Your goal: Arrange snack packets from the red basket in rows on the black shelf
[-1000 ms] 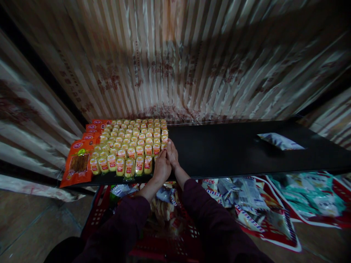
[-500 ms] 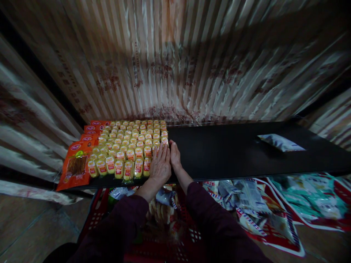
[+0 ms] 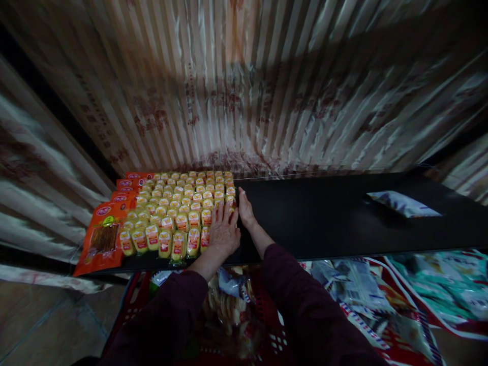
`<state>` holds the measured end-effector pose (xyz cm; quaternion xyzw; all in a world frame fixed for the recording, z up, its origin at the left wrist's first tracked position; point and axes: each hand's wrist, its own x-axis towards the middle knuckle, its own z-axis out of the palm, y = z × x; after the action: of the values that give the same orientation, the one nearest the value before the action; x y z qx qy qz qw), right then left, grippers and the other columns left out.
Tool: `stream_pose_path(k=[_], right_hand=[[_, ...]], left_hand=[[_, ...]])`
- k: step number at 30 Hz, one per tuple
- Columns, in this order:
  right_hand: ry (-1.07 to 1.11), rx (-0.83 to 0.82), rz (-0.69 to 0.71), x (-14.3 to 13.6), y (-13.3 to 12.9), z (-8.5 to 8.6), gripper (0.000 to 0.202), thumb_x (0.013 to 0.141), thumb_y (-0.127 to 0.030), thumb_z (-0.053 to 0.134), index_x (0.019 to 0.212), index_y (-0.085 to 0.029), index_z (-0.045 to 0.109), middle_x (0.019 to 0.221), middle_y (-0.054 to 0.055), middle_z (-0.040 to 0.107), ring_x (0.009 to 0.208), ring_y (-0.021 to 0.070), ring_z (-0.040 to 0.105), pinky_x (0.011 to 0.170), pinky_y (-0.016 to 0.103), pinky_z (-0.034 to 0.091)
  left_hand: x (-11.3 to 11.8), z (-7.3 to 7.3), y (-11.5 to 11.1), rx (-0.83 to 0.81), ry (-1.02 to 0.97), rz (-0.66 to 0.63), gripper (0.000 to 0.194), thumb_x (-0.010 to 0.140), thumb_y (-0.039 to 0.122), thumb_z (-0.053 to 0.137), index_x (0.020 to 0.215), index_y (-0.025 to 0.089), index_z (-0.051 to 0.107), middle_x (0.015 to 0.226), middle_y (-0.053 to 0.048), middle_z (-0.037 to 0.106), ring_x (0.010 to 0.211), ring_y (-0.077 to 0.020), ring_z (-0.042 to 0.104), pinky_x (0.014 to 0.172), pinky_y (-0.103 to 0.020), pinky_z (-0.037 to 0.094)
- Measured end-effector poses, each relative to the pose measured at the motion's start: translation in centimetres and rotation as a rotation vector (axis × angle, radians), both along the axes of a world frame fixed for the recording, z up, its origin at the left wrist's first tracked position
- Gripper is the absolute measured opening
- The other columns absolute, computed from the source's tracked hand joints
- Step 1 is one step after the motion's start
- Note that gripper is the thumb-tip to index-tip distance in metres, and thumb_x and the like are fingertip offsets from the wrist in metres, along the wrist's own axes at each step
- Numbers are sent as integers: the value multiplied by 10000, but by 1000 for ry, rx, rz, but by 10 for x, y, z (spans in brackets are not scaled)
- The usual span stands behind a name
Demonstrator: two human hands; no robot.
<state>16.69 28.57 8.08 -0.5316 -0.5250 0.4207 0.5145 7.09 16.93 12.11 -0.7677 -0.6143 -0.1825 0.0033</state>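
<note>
The small yellow packets stand in close rows on the left half of the black shelf, from its back edge almost to its front edge. The left hand is released and lies flat, with fingers stretched, over the packets at the right front corner of this block. The right hand is also released; it is straight, held just beside the right side of the block, and I cannot tell if it touches.

At the left edge of the shelf there are orange bags in a line, and the front one leans. Near the right edge one pale bag lies flat. Behind the back edge hangs a pleated, shiny sheet with reddish print, and a dark post rises at the left. The room is dim, with a tiled floor.

Below the front edge is a red basket, partly hidden by the purple sleeves. To the right are white-and-blue packs and, farther, green bags.
</note>
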Motion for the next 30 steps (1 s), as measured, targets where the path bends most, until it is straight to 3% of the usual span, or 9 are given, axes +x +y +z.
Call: stream_pose_path(k=[6,19,30], right_hand=[[101,-11,50,-8,7,-2,777,824,-735,291,1365,-208,472,1421,46,467,1366,210,357,1162,353,214],[56,-21,53,-14,8,-7,736,837,-721,272,1373,-251,456,1408,28,486,1302,211,450,1120,371,306],[46,52,68,-17,8,-10,680,868,-682,257,1355,-263,482,1306,7,587,1305,206,447,1145,388,269]], left_hand=[[-4,3,3,-13,80,6,639,814,367,491,1408,155,388,1547,-78,237,1440,-296,95,1170,-518,90],[-9,-2,4,55,74,8,585,816,335,479,1353,103,452,1497,-147,331,1420,-302,187,1163,-517,130],[-13,-5,4,97,68,-1,584,815,335,475,1350,101,452,1483,-149,356,1409,-304,227,1154,-537,142]])
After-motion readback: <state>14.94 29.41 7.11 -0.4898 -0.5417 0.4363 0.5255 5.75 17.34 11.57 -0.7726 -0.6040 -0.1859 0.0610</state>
